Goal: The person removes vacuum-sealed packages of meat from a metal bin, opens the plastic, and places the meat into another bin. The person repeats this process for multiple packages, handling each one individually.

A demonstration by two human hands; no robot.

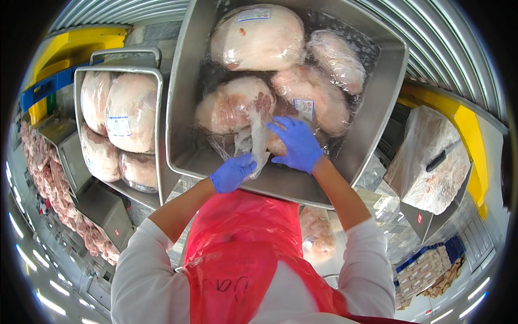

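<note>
My left hand (231, 174), in a blue glove, grips crumpled clear plastic (258, 141) at the near side of a steel tub (186, 97) holding water and several bagged pieces of pale meat. The plastic runs up to a meat piece (224, 108) on the left. My right hand (295, 144), also gloved, has its fingers apart over the plastic and a piece partly hidden beneath it. Behind lie a large labelled piece (256, 40), a smaller wrapped piece (335, 62) and a pink one (310, 92) with a label.
A steel bin (159, 129) of bagged meat stands left, beside metal containers (100, 213) with raw meat. At right is a plastic-draped container (426, 156) by a yellow frame (475, 183). Corrugated metal (437, 40) lines the back. A pale piece (318, 232) lies below the tub.
</note>
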